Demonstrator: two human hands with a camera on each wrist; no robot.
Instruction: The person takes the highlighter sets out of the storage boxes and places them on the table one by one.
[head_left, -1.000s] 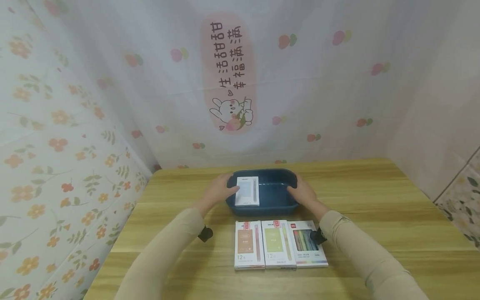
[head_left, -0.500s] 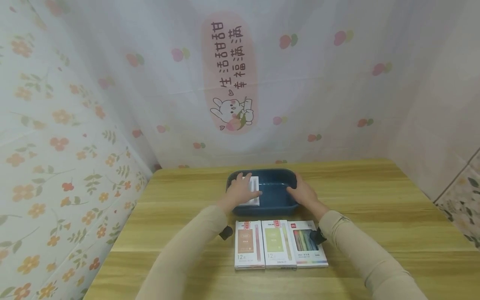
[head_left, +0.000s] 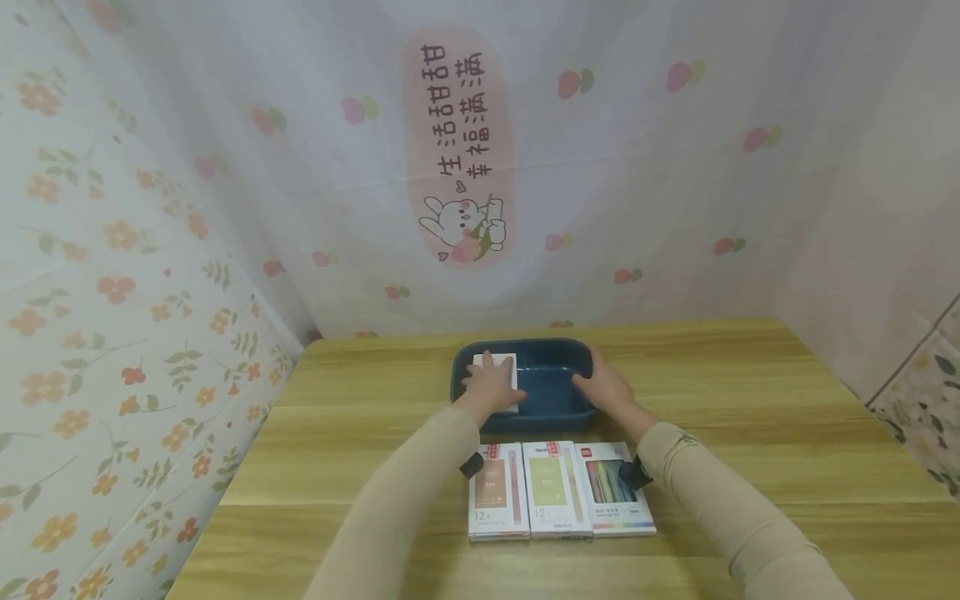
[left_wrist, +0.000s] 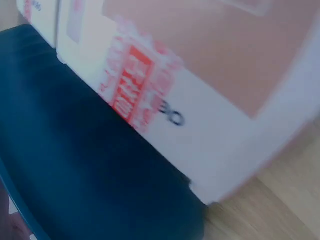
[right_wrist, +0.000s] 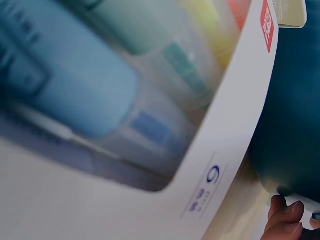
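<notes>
A dark blue plastic basin point(head_left: 551, 387) stands toward the back of the table, with a white flat box point(head_left: 498, 360) in its left part. Over that box lies my left hand point(head_left: 491, 390), fingers spread, hiding most of it. My right hand point(head_left: 606, 387) grips the basin's right rim, thumb on the inside. In front of the basin lie three boxes side by side: a white box with a brown panel point(head_left: 492, 492), a white box with a green panel point(head_left: 553, 483), and a windowed box of markers point(head_left: 615, 515). Fingertips point(right_wrist: 287, 217) show beneath the basin's side in the right wrist view.
The wood-grain table point(head_left: 360, 467) extends to both sides of the basin. A printed curtain point(head_left: 600, 183) hangs behind it, and a floral cloth point(head_left: 120, 333) is at the left. Black wrist cameras point(head_left: 636, 475) sit just above the front boxes.
My left hand has left the basin's left rim and moved right, onto the white box inside. My right hand has stayed on the right rim. The front boxes have not moved.
</notes>
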